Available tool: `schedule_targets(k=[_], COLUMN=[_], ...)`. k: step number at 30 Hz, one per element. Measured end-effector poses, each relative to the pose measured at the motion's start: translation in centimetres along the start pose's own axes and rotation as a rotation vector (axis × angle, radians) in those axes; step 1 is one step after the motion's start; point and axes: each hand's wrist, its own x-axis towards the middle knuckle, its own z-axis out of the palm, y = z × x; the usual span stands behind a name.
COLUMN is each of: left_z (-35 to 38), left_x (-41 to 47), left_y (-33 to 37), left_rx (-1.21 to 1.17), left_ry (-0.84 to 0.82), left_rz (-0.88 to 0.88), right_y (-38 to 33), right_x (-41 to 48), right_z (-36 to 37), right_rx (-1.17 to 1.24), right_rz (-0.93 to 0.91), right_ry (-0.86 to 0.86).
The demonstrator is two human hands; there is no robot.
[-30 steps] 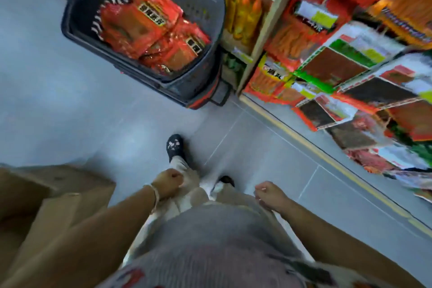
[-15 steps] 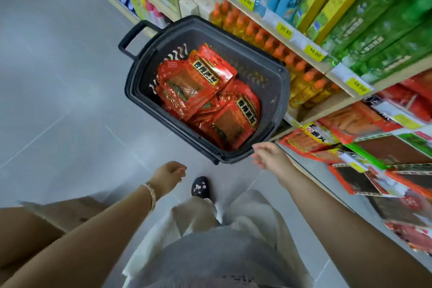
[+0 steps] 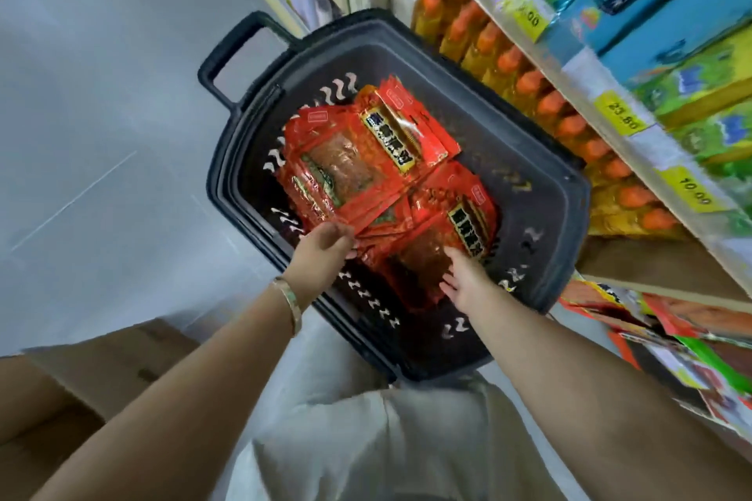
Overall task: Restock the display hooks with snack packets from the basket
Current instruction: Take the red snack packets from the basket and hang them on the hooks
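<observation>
Both hands, outside the basket [image 3: 541,256] 0.5 s ago, are now inside it. I see the left hand [image 3: 325,252] pinching the near edge of the red snack packets [image 3: 358,163], while the right hand [image 3: 468,281] lies flat on the nearer pile, fingers straight. Grey floor [image 3: 101,134] spreads left and stocked shelves [image 3: 578,69] stand right.

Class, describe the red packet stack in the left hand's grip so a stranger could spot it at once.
Start at the dark basket beside the orange-capped bottles. Two stacks of red packets lie inside; it is the stack nearer the basket's handle. Only this one has the left hand gripping its edge; the right hand lies flat on the other stack.
</observation>
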Motion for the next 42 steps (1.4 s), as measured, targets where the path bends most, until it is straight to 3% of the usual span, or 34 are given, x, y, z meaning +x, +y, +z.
schedule_targets(k=[3,12,15,19,26,28,32,35,38,42], left_z=[0.5,-0.3,0.0,-0.5,-2.9,-3.6,-5.0,-7.2,-10.7,-14.8], left_x=[2.9,8.8,9.1,9.0,9.6,9.5,8.9,9.4,10.4,11.5], left_y=[-0.1,-1.0,-0.5,0.0,3.4,4.9,7.9,9.0,8.6,6.1], left_rx=[-0.013,0.13,0.158,0.214,0.241,0.274,0.122,0.025,0.082,0.191], left_ry=[-0.012,-0.084,-0.156,-0.22,-0.287,-0.287,-0.37,-0.242,-0.084,0.157], left_rz=[-0.006,-0.094,-0.1,-0.114,-0.083,-0.084,-0.104,-0.115,-0.038,0.003], right_y=[0.4,1.7,2.5,2.9,0.7,-0.6,-3.3,-4.6,-5.2,-5.8], right_x=[3.0,7.3,7.2,5.6,-3.7,-6.2,-8.5,-8.3,-6.4,-1.4], right_z=[0.9,1.9,2.0,2.6,2.4,2.6,5.1,8.4,10.9,12.6], right_rx=[0.051,0.153,0.296,0.192,-0.056,-0.064,0.028,-0.023,-0.133,-0.005], right_rz=[0.106,0.242,0.097,-0.1,-0.546,-0.575,-0.558,-0.492,-0.436,-0.368], right_ry=[0.085,0.059,0.293,0.58,0.315,0.218,-0.043,-0.147,-0.118,0.106])
